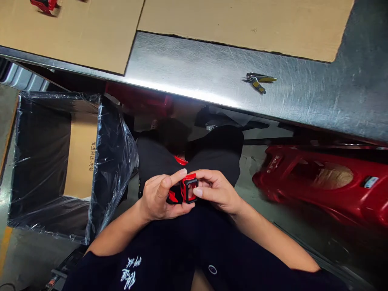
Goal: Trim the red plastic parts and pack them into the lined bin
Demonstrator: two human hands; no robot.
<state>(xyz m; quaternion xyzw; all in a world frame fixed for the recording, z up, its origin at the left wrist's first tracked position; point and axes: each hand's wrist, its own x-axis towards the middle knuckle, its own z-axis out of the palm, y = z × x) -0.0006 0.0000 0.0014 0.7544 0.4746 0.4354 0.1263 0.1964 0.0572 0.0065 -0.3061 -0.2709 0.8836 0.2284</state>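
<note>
Above my lap, both hands meet on a small red and black plastic part (189,188) with a rectangular black-edged opening. My right hand (216,190) grips its right side, with the thumb on the frame's edge and the index finger along the top. On the other side, my left hand (162,197) holds the part from the left, its lower fingers underneath and one finger reaching across the top. More red and black plastic (173,197) shows within my left palm; whether it belongs to the same part I cannot tell.
A metal workbench (182,60) bears cardboard sheets (242,24) and yellow-handled nippers (259,81). Red parts (45,5) lie at the far left. On the floor stand a plastic-lined box (98,161) at left and a red plastic stool (321,182) at right.
</note>
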